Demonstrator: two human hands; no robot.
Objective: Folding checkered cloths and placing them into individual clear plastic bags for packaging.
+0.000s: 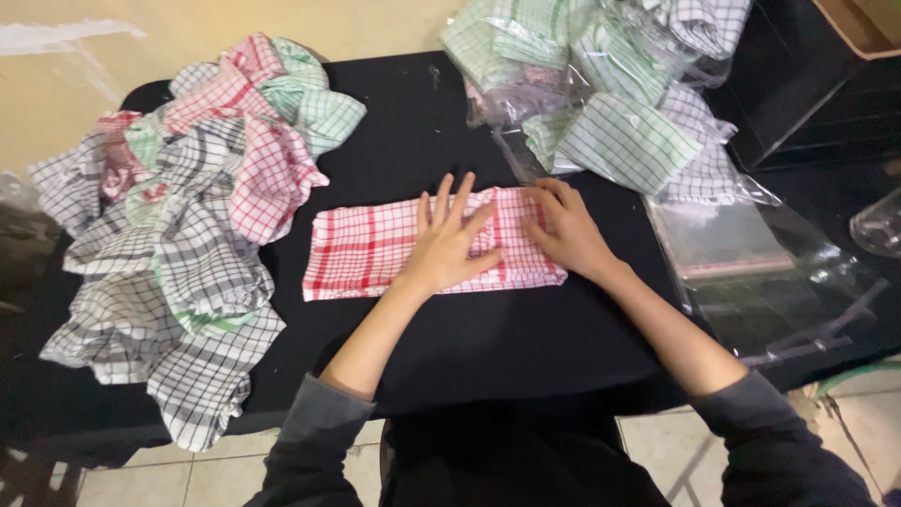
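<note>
We press our left hand [449,246] flat, fingers spread, and our right hand [568,230] flat, gripping nothing, on the folded red-and-white checked cloth [361,253], right of the loose checked-cloth heap [183,225].

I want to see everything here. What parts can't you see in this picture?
Head view:
- Red checked cloth: middle hidden under the left hand and right hand.
- Bagged green checked cloths: blurred by shiny plastic, cut off at the top edge.
- Clear object: cut off at the right edge.
</note>
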